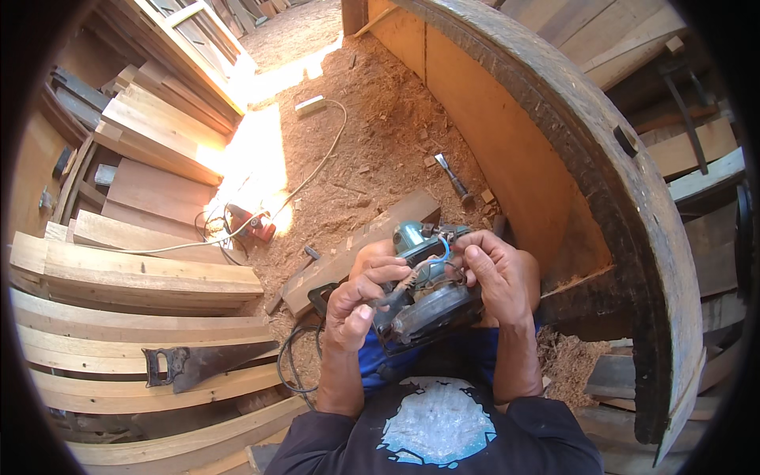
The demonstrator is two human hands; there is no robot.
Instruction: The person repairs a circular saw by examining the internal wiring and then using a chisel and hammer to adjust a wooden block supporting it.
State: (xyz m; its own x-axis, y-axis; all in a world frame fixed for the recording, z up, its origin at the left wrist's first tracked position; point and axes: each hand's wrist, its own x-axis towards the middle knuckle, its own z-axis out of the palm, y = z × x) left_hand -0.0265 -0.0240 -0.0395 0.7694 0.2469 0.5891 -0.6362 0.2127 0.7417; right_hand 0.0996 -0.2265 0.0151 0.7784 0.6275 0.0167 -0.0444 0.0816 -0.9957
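Note:
A teal and black power tool, which looks like a circular saw, rests across my lap with its dark guard toward me. Its teal motor housing points away from me, and a blue wire loops out of the body. My left hand is closed at the tool's left side, around a small dark part that I cannot make out. At the opposite side my right hand pinches a thin wire beside the blue loop. The fingertips partly hide the wiring.
A chisel lies on sawdust ahead, near a wooden board. Leftward are stacked planks, a handsaw, and a red power tool. A white extension socket trails a cord. A large curved wooden piece stands right.

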